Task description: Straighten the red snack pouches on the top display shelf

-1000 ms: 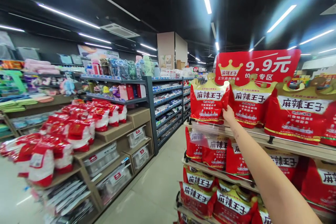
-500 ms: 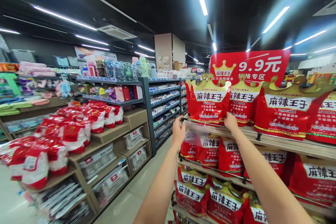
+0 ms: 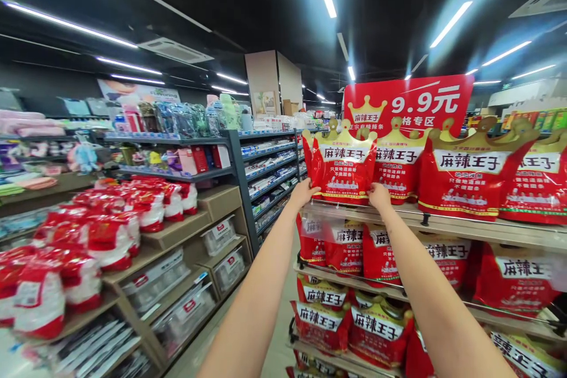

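Both hands now grip the red snack bag (image 3: 343,168) on the top shelf (image 3: 465,225): my left hand (image 3: 303,192) has joined my right hand (image 3: 379,196), fingers closed on its lower corners.

The left hand (image 3: 303,192) has come up and now grips the red bag (image 3: 343,168) beside the right hand (image 3: 380,196).

snack bag (image 3: 343,171): red, gold crown top, white label | sign (image 3: 407,103): red, white digits
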`<state>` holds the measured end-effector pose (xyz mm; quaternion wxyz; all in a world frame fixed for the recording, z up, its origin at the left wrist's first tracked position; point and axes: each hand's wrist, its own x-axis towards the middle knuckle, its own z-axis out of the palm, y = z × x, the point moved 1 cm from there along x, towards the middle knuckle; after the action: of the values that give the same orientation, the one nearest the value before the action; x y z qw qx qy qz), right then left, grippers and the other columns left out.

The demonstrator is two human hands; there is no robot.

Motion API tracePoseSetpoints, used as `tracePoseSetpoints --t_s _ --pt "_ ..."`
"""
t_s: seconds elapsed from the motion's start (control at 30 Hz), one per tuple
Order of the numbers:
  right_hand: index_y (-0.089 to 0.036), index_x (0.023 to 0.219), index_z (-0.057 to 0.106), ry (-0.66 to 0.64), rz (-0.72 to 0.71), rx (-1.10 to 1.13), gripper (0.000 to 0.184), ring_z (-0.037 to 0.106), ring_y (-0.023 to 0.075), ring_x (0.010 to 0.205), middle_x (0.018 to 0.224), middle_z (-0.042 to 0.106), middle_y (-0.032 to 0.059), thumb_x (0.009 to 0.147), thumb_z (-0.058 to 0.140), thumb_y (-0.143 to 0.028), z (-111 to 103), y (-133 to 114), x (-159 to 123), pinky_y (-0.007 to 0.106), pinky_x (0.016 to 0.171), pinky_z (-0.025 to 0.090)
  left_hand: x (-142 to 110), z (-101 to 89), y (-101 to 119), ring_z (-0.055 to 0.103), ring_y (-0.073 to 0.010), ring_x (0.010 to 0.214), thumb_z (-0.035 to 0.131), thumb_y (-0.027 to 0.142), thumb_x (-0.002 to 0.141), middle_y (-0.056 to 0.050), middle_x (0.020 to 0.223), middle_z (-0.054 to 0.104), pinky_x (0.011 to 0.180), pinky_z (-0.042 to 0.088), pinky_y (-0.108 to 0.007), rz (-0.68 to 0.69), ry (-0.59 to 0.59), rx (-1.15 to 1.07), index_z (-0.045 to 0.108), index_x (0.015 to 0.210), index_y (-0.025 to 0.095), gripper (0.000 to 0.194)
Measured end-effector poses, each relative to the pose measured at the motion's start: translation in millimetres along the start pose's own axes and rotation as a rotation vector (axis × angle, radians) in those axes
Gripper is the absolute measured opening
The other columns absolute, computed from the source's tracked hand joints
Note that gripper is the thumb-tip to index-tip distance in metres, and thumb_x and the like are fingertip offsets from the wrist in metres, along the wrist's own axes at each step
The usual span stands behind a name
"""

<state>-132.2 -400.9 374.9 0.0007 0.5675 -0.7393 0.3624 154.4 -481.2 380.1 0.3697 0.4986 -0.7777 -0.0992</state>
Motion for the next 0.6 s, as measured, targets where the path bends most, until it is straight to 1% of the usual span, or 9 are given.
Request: tracePoseSetpoints --t_s 0.17,0.2,0.27,0.33,0.37,0.43,0.5,0.57,0.6 --pt "-0.022 0.100 0.068 -0.002 -0.084 0.009 0.015 0.065 0.0255 0.104 0.103 0.071 0.0070 0.090 0.060 -0.014 0 -5 -6 0.031 0.086 0.049 -10 -0.4 7 0.065 -0.0302 0.101 0.072 0.029 0.080 -0.010 0.092 0.070 0.100 0.041 -0.042 -0.067 0.121 0.146 0.064 0.094 0.016 0.020" --pt "-0.022 0.100 0.068 -0.006 -0.101 0.014 0.014 0.065 0.0241 0.103 0.102 0.072 0.0056 0.090 0.061 -0.015 -1 -5 -6 0.030 0.087 0.049 -14 1.4 14 0.063 -0.0313 0.106 0.069 0.026 0.082 -0.012 0.097 0.070 0.103 0.039 -0.044 -0.088 0.172 0.159 0.063 0.101 0.015 0.022" --pt "-0.023 0.099 0.069 -0.007 -0.125 0.018 0.014 0.066 0.0224 0.102 0.101 0.072 0.0039 0.090 0.062 -0.014 -3 -6 -8 0.029 0.088 0.049 -21 7.6 32 0.054 -0.0332 0.124 0.061 0.023 0.086 -0.019 0.122 0.063 0.109 0.034 -0.047 -0.100 0.369 0.171 0.053 0.127 0.011 0.043" --pt "-0.022 0.101 0.069 0.014 -0.127 0.013 0.016 0.066 0.0236 0.102 0.102 0.072 0.0046 0.089 0.063 -0.014 -4 -9 -11 0.031 0.088 0.050 -27 17.0 52 0.037 -0.0352 0.140 0.062 0.031 0.088 -0.025 0.150 0.038 0.112 0.033 -0.048 -0.048 0.558 0.172 0.032 0.146 0.009 0.069" --pt "-0.022 0.104 0.069 0.034 -0.122 0.008 0.019 0.066 0.0252 0.102 0.103 0.071 0.0058 0.088 0.063 -0.014 -5 -12 -14 0.033 0.088 0.050 -28 22.1 60 0.031 -0.0370 0.144 0.065 0.038 0.086 -0.027 0.157 0.024 0.113 0.033 -0.049 -0.027 0.601 0.162 0.023 0.151 0.010 0.082" --pt "-0.022 0.115 0.066 0.073 -0.115 -0.001 0.030 0.064 0.0278 0.104 0.107 0.070 0.0071 0.086 0.064 -0.014 -10 -16 -25 0.037 0.089 0.050 -26 31.2 68 0.029 -0.0411 0.145 0.071 0.053 0.080 -0.030 0.160 0.013 0.111 0.036 -0.053 -0.050 0.548 0.101 0.007 0.156 0.011 0.107" --pt "-0.023 0.128 0.059 0.156 -0.162 0.016 0.041 0.062 0.0274 0.109 0.116 0.068 0.0070 0.087 0.063 -0.016 -24 -13 -38 0.038 0.094 0.049 -20 36.6 65 0.039 -0.0423 0.140 0.074 0.062 0.075 -0.033 0.155 0.024 0.107 0.041 -0.054 -0.130 0.446 0.005 -0.006 0.156 0.009 0.125" --pt "-0.022 0.134 0.054 0.370 -0.255 0.076 0.045 0.057 0.0252 0.117 0.127 0.063 0.0081 0.090 0.061 -0.020 -52 2 -50 0.038 0.103 0.045 -15 38.5 57 0.049 -0.0413 0.132 0.076 0.064 0.072 -0.032 0.150 0.036 0.103 0.046 -0.053 -0.166 0.397 -0.050 -0.012 0.155 0.008 0.133" --pt "-0.019 0.135 0.052 0.531 -0.293 0.117 0.045 0.054 0.0246 0.122 0.132 0.059 0.0099 0.091 0.060 -0.022 -71 15 -55 0.038 0.108 0.041 -13 38.9 53 0.052 -0.0412 0.129 0.076 0.063 0.072 -0.031 0.148 0.040 0.103 0.047 -0.052 -0.163 0.391 -0.049 -0.013 0.155 0.009 0.134"
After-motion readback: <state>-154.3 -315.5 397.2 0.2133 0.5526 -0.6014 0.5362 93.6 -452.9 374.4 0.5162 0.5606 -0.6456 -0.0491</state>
